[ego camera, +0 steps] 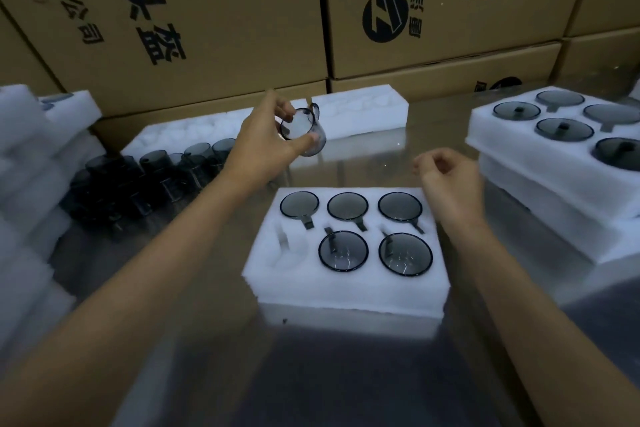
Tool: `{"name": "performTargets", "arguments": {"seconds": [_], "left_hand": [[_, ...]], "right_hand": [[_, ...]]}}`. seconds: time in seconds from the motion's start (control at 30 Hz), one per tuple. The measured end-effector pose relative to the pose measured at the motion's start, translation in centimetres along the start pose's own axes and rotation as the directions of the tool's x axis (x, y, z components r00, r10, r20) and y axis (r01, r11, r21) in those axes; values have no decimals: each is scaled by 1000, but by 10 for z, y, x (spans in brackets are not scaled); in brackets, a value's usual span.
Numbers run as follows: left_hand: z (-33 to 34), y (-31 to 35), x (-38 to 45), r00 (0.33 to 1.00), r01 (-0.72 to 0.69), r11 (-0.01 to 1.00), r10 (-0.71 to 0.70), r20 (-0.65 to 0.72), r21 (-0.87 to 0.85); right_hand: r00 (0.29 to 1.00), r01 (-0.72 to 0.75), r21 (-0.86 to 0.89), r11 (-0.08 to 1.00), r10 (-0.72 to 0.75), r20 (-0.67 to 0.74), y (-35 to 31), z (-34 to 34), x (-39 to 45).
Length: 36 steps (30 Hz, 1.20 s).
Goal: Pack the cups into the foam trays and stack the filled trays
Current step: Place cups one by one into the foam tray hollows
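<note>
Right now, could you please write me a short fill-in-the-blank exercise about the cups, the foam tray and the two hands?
1. The foam tray in front of the person holds ____ cups.
2. The smoky glass cup in the air is held by the ____ hand.
3. The tray's one empty pocket is in its near-____ corner.
4. The right hand holds ____.

Missing words: five; left; left; nothing

Left hand (266,142) raised, forearm extended, fingers and thumb curled in grip. Right hand (450,180) lower, loosely curled, holding nothing.
</note>
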<state>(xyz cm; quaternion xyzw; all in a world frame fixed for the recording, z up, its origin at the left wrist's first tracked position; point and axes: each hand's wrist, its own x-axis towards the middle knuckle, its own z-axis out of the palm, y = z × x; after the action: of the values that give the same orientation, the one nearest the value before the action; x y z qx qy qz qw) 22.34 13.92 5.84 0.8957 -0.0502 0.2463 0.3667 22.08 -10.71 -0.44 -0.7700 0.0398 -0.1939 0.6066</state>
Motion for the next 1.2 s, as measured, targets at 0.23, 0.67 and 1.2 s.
{"name": "performTargets", "arguments": {"seconds": [0.23,0.67,1.2], "left_hand": [[-30,38,-83,997,30,999,-27,-73,33],[-39,18,-139,995,90,976,-95,12,198],[-66,-20,-126,944,131,975,-67,323,-181]], "right_hand": [[858,89,124,988,-139,494,-93,20,-50],[719,210,-114,971,-74,692,-79,55,-86],[716,372,-125,920,-199,669,-62,56,-80]]}}
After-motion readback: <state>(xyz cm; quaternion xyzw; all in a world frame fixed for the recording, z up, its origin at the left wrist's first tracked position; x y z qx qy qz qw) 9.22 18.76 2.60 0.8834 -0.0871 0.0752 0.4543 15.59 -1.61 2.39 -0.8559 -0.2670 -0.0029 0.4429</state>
